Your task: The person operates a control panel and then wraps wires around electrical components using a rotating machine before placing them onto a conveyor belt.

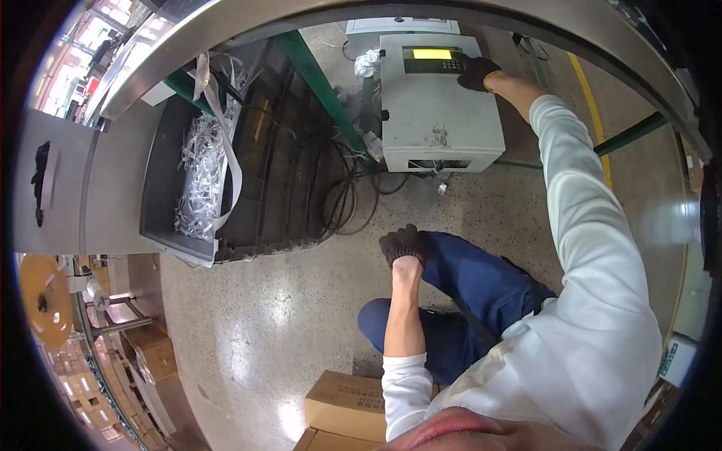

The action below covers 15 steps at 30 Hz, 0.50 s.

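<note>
Control box [440,113] ahead of the person's knees [444,259], with the gloved right hand [476,74] at its keypad [450,65], the gloved left hand [403,246] by one knee, whether either is clenched or released being indiscernible, and a bin [159,188] of shreds [199,184] leftward.

Floor [256,323] glare, bowed dark edges

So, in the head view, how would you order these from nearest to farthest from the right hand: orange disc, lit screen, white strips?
From the right hand:
1. Lit screen: just left.
2. White strips: well left.
3. Orange disc: far left, lower down.
</note>
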Motion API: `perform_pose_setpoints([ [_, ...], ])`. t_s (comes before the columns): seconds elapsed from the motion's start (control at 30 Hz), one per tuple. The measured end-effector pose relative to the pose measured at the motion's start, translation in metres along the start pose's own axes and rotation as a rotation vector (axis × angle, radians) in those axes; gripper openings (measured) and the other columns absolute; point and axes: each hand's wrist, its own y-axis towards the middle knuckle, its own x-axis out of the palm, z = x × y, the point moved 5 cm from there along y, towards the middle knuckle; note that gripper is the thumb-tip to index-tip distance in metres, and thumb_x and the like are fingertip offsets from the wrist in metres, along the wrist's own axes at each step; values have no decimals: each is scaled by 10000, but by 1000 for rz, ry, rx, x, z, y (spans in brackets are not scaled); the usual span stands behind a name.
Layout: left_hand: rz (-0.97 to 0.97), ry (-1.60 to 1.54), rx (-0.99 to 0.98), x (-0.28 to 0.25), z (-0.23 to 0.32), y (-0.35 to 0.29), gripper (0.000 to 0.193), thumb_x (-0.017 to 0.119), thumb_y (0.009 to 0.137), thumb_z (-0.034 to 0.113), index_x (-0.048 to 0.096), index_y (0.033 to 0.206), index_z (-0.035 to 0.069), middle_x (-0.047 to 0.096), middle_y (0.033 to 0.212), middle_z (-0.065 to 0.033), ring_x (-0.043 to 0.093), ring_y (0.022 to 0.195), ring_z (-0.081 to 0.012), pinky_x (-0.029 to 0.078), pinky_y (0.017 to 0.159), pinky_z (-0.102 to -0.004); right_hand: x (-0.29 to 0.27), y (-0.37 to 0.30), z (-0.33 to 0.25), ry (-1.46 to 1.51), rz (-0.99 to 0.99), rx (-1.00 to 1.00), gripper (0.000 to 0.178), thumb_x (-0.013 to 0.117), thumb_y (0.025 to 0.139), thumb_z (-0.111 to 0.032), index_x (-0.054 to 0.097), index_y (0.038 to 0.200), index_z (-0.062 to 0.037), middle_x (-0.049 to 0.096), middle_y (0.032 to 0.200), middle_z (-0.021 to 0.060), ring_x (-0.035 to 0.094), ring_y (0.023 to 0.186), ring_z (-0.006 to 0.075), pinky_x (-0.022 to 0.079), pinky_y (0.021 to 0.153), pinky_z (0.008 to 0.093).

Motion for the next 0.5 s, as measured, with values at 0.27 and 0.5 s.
perform_pose_setpoints([
  [0.27, 33, 1, 26, 0, -1, 4, 269, 702, 781, 207, 675, 1046, 176, 734, 1020, -83, 695, 1013, -290, 477, 876, -459, -11, -25, -7, 188, 83, -76, 744, 628, 846, -392, 396, 1521, -183, 715, 1074, 225, 693, 956, 412, 549, 866, 498],
  [0.5, 76, -11, 28, -2, 6, 10, 214, 637, 846, 207, 677, 1053, 171, 737, 1032, -81, 694, 1037, -295, 472, 897, -455, -6, -27, -4, 148, 108, -119, 668, 620, 856, -405, 467, 1463, -170, 709, 1054, 237, 690, 921, 418, 547, 853, 501],
])
